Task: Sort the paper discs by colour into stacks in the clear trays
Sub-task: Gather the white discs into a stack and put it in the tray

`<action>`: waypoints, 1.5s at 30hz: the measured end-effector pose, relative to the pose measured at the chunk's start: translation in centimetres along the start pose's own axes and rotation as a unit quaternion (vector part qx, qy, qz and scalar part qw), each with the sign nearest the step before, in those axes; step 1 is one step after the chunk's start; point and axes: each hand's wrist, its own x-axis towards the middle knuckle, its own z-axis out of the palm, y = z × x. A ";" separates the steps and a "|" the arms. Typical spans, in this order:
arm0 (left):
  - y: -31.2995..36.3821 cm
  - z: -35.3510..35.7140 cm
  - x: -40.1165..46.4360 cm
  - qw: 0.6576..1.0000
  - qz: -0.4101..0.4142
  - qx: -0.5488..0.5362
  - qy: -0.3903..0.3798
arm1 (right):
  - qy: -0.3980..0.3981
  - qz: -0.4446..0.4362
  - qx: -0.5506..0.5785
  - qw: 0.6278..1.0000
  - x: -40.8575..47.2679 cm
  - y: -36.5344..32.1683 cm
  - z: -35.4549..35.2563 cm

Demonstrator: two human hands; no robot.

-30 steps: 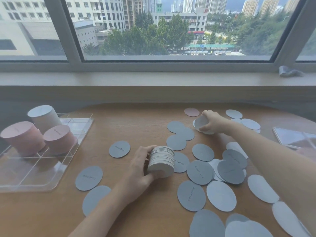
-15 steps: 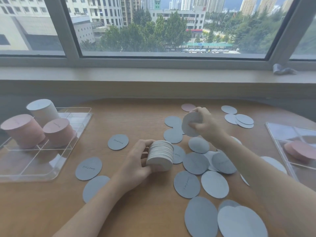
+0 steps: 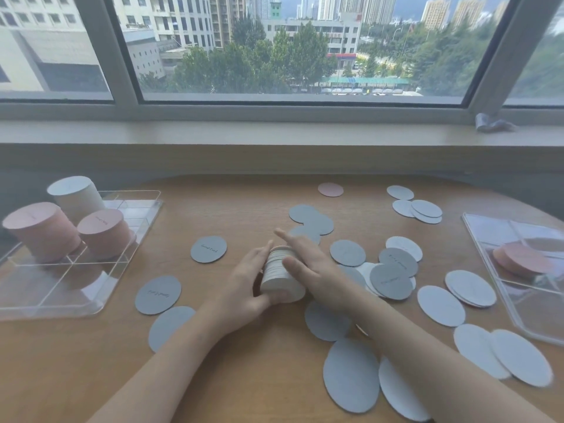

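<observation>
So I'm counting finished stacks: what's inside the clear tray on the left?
The left tray holds three upright stacks: two pink stacks and a pale stack behind them. The near compartments show nothing. Anything behind the stacks is hidden.

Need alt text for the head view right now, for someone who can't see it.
Both hands meet on a stack of pale discs mid-table: left hand grips it, right hand lies flat on top. Loose grey discs lie scattered around; pink and white stacks stand in the left clear tray.

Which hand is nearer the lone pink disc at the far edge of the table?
Right. The right hand lies on the held stack, its fingers pointing toward the pink disc. The left hand grips the stack's near-left side, farther away.
</observation>
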 end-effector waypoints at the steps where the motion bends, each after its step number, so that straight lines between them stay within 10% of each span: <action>1: 0.0 0.0 0.0 1.000 -0.004 0.005 -0.002 | -0.010 -0.010 -0.058 0.998 0.2 0.2 0.2; 11: 0.2 0.2 -0.1 0.992 0.038 0.121 -0.001 | -0.025 -0.061 -0.041 0.997 -0.1 0.6 0.7; 20: 0.2 0.3 0.0 0.999 0.023 -0.008 0.029 | -0.014 -0.052 -0.041 0.998 0.5 0.6 0.5; 28: 0.9 0.3 -0.4 0.998 0.002 -0.044 0.037 | 0.118 0.097 -0.164 0.975 -0.4 6.4 -10.2; 32: 1.4 0.1 -0.5 0.998 -0.003 -0.064 0.027 | 0.014 0.240 -0.318 0.917 -2.6 10.3 -16.2; 39: 1.4 0.2 -0.7 0.997 -0.007 -0.080 -0.002 | -0.023 0.238 -0.326 0.915 -3.0 10.9 -17.7; 45: 1.4 0.2 -0.7 0.997 -0.005 -0.079 -0.001 | 0.094 0.222 -0.302 0.922 -2.9 10.6 -17.5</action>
